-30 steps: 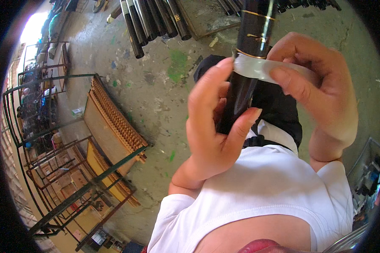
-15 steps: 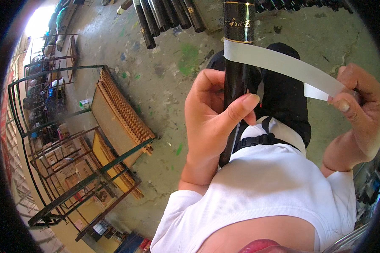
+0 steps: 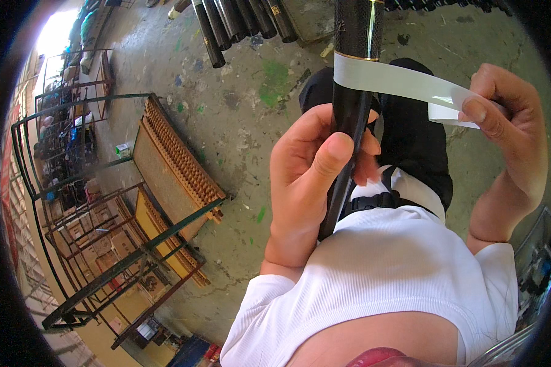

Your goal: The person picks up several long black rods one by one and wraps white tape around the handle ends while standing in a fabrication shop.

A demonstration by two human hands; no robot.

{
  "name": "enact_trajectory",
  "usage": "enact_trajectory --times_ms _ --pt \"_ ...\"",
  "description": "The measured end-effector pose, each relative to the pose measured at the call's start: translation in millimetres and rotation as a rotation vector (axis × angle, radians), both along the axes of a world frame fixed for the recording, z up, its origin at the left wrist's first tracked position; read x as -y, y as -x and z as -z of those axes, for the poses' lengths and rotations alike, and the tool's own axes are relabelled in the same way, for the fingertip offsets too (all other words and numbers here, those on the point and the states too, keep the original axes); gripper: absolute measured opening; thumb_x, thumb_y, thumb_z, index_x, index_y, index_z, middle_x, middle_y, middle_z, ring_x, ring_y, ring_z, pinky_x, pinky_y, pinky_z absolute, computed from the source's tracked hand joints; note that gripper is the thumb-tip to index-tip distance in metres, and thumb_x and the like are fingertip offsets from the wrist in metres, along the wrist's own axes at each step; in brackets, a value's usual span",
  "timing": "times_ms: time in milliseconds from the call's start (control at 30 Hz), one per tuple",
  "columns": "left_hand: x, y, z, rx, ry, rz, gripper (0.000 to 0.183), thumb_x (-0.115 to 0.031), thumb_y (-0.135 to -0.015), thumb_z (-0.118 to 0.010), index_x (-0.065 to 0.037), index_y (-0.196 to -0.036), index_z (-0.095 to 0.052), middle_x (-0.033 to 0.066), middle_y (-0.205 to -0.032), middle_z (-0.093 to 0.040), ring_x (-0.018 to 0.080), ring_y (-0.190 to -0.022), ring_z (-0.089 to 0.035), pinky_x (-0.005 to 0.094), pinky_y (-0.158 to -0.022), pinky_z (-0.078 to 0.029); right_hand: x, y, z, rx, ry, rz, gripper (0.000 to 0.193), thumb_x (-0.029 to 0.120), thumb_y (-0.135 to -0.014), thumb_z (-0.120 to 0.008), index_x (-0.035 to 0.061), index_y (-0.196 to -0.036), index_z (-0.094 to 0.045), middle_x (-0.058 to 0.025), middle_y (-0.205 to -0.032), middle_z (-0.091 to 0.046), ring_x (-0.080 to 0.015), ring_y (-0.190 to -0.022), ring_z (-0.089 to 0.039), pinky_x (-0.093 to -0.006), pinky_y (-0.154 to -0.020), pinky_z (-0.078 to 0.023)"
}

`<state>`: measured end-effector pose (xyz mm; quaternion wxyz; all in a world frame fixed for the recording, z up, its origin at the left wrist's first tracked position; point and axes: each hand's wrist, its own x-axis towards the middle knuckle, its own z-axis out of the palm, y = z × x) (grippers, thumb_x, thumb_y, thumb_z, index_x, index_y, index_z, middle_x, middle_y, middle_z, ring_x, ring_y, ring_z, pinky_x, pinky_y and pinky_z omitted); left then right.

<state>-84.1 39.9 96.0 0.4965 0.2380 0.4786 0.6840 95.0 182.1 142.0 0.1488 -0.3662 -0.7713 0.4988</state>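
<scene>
Before your chest, your left hand (image 3: 303, 171) is curled around a black rod (image 3: 350, 113), its thumb lying along the front. Your right hand (image 3: 514, 119) pinches a white strip (image 3: 404, 78) between thumb and fingers, and that strip stretches across to the rod, lying against it just below a thin gold ring (image 3: 356, 57); beyond, dark tubes (image 3: 245, 18) sit side by side.

Bare floor (image 3: 236, 140) leaves me room leftward, up to the metal frame (image 3: 104, 278) near its left edge; rightward, the black rod (image 3: 356, 37) and stretched white strip (image 3: 404, 78) block me.
</scene>
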Motion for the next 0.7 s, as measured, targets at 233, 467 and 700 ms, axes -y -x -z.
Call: enact_trajectory --times_ms 233,467,700 --pt "2 15 13 0.051 -0.092 0.120 0.036 -0.012 -0.081 -0.068 0.004 -0.105 -0.046 0.0091 -0.082 -0.058 0.0108 -0.056 -0.054 0.0212 -0.048 -0.042 16 0 -4 -0.078 -0.039 0.072 0.032 0.033 -0.081 -0.066 0.0096 -0.066 -0.051 0.0045 -0.063 -0.037 -0.0050 -0.058 -0.031 -0.0227 -0.054 -0.020" --pt "-1 -3 2 -0.035 -0.025 -0.056 0.063 -0.043 -0.078 -0.069 0.011 -0.106 -0.052 0.0096 -0.077 -0.056 0.0134 -0.051 -0.055 0.0209 -0.041 -0.038 7 13 -4 -0.062 0.003 0.029 0.028 0.027 -0.082 -0.065 0.0093 -0.066 -0.051 0.0053 -0.064 -0.039 -0.0029 -0.057 -0.030 -0.0217 -0.053 -0.019" --pt "-4 3 1 0.017 -0.077 -0.015 0.066 -0.046 -0.078 -0.068 0.008 -0.112 -0.049 0.0094 -0.076 -0.056 0.0097 -0.051 -0.049 0.0191 -0.040 -0.035 3 16 4 0.004 -0.100 0.000 0.033 0.033 -0.081 -0.067 0.0090 -0.065 -0.051 0.0057 -0.062 -0.039 -0.0025 -0.055 -0.029 -0.0220 -0.052 -0.018"
